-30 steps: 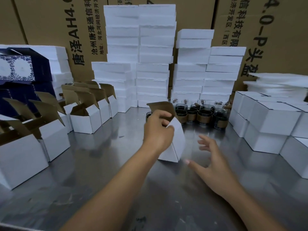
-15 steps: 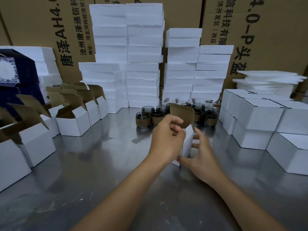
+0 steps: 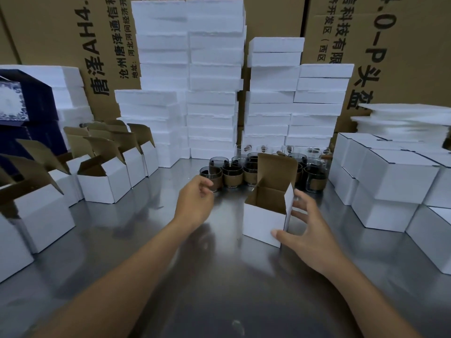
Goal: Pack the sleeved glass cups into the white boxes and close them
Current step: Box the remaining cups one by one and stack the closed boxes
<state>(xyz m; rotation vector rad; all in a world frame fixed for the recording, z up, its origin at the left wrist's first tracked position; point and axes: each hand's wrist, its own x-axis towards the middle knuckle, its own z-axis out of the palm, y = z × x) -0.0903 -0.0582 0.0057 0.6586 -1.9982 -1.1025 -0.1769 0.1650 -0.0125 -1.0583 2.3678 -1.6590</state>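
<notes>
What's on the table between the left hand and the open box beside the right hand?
Nothing: the head view shows only bare steel table between the left hand and the open box; the cups stand behind.

The counter is bare sheet metal, smooth and shiny enough to throw blurred reflections. The open box is thin card, matt white outside and raw brown inside, flap included. The cups are smooth, dark-looking glass, each in a matt tan sleeve; paper or cork, I cannot tell. The stacked slabs look like white foam with ragged, grainy edges. The big cartons are dull brown board printed in black.
</notes>
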